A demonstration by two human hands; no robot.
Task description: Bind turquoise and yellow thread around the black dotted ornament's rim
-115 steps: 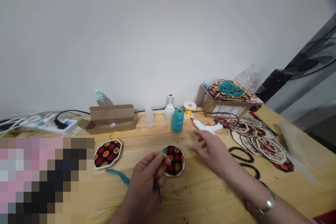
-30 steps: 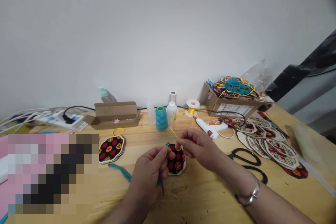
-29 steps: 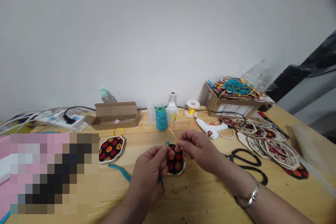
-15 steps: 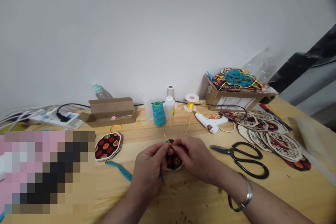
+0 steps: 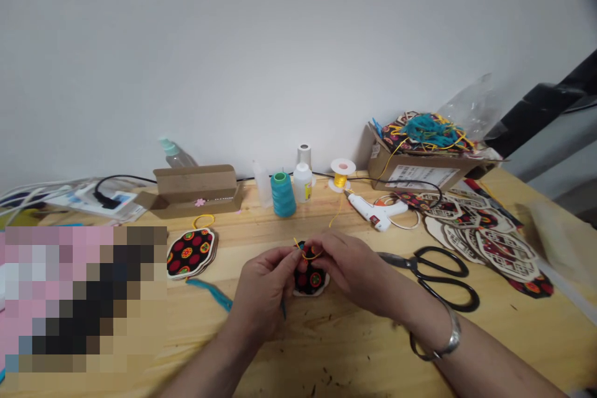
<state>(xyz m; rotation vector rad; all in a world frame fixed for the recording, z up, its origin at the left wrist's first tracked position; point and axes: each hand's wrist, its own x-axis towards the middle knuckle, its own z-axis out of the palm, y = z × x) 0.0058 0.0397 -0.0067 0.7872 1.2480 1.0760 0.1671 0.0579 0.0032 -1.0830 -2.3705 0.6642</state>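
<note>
At lower centre, our left hand (image 5: 268,280) and right hand (image 5: 352,267) pinch a yellow cord (image 5: 311,257) over the pad (image 5: 314,280); we judge the cord not yet tied, while the stack (image 5: 191,254) at centre left already has its loop (image 5: 204,216).

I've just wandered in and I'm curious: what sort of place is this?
Probably a small craft workshop, though it could be a home craft table: a white glue gun, a cone of teal thread and black-handled scissors share the wooden table.
</note>
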